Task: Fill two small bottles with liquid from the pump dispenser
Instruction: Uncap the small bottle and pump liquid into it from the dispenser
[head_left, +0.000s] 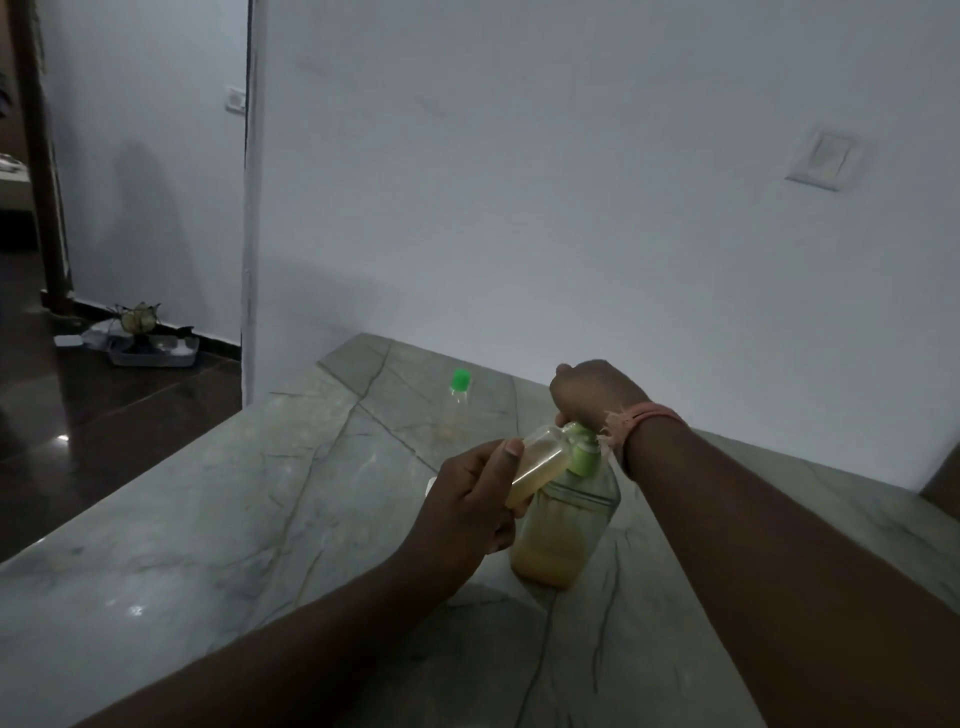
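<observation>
A clear pump dispenser (563, 535) with yellowish liquid and a green pump head stands on the grey marble counter (218, 519). My right hand (595, 397) grips the pump head from above, hiding most of it. My left hand (470, 512) holds a small clear bottle (540, 462), tilted, its mouth up against the pump; it holds some yellowish liquid. A second small bottle (458, 397) with a green cap stands further back on the counter, apart from both hands.
A white wall runs behind the counter, with a switch plate (826, 158) at the right. To the left the counter ends above a dark floor, where a tray with small items (153, 348) lies by the wall.
</observation>
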